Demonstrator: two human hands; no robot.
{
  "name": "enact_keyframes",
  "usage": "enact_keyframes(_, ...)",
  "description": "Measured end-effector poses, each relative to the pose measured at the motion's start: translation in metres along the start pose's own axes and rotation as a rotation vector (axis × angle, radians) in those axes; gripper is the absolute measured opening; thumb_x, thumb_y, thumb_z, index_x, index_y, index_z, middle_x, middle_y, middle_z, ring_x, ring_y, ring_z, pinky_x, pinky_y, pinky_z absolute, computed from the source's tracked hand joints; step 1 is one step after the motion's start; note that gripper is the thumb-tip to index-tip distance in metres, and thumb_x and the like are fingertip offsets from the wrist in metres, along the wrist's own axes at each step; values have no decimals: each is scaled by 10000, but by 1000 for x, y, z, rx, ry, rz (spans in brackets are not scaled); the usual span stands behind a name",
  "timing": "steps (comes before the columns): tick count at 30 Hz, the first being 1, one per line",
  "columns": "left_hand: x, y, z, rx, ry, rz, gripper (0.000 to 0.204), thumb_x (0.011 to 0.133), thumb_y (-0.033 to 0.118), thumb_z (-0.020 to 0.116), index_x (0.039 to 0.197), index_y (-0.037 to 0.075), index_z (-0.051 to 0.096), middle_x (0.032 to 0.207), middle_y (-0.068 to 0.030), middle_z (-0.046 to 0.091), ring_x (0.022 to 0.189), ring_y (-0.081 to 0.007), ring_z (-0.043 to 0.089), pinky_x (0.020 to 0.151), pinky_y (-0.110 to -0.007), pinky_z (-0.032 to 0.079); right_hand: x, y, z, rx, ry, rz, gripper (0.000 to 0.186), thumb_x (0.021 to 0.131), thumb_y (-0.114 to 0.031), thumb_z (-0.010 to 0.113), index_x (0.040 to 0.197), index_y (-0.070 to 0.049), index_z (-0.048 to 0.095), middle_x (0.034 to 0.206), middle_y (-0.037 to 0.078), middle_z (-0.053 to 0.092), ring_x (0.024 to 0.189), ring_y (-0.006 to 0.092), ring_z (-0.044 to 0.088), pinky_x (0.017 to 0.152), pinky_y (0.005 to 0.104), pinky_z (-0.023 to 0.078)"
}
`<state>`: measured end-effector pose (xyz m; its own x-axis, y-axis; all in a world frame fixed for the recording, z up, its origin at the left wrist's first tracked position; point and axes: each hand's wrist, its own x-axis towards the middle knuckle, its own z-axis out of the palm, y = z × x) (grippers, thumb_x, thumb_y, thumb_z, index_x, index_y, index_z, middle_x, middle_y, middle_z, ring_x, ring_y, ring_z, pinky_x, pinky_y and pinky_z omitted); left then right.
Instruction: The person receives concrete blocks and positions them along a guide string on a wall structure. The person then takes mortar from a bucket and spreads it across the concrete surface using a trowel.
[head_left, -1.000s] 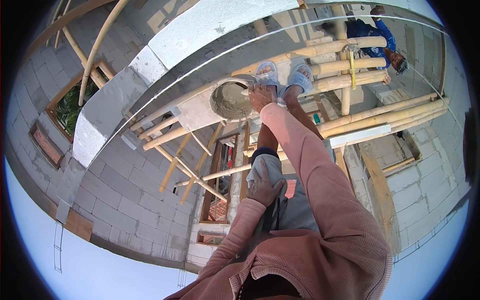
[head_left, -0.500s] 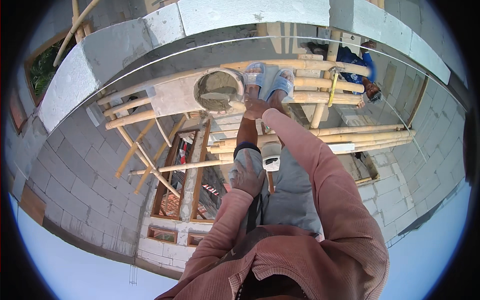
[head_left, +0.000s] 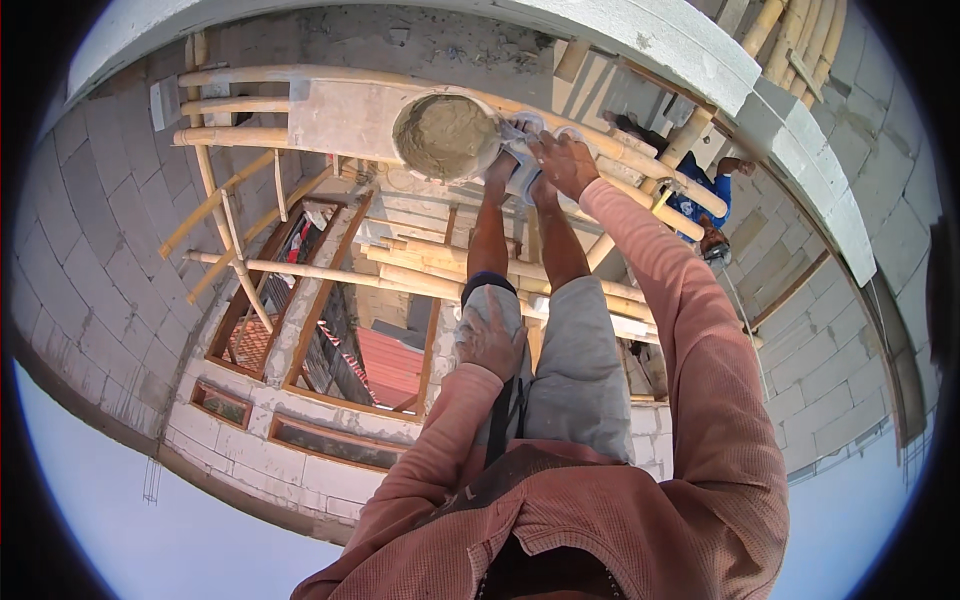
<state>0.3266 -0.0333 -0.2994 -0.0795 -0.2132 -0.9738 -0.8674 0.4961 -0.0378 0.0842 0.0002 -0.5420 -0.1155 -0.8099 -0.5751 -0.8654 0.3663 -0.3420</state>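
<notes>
My left hand [head_left: 490, 342] lies flat on my left knee, on the grey shorts, with its fingers apart and nothing in it. My right hand [head_left: 565, 163] reaches down over my right foot, just right of a round bucket. Its fingers curl downward, and whatever they hold is hidden beneath them. The bucket [head_left: 398, 150] is pale and contains wet grey mortar [head_left: 447, 138]; no tool shows in it now. It stands on a flat board [head_left: 340, 120] beside my feet, which are in light-blue sandals, partly covered by the right hand.
Bamboo poles [head_left: 235, 136] form the scaffold under the board and below me. A curved wall of pale blocks [head_left: 660, 35] runs along the far side. Another person in blue [head_left: 705, 190] is lower down at the right. Wooden window frames [head_left: 330, 300] sit in the wall at left.
My right hand has left the trowel's place at the bucket and moved right, above my foot. The trowel no longer shows in the mortar. My view has shifted; the left hand stays on the knee.
</notes>
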Motion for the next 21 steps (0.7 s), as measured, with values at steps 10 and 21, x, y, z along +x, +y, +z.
enact_keyframes(10,41,-2,31,-544,170,-172,853,929,546,616,1556,71,287,1373,-325,413,1233,-485,493,1014,-536,440,17,-62,-3,1243,-683,465,625,930,-417,650,1360,7,487,1070,185,650,896,272,674,718,350,579)
enact_keyframes(21,325,-14,47,-2651,-183,-318,674,988,325,614,1498,29,288,1528,-304,309,1429,-404,358,1175,-487,374,2,-32,-36,990,-622,577,681,878,-586,613,1340,-98,498,1001,177,649,906,292,644,829,393,505)
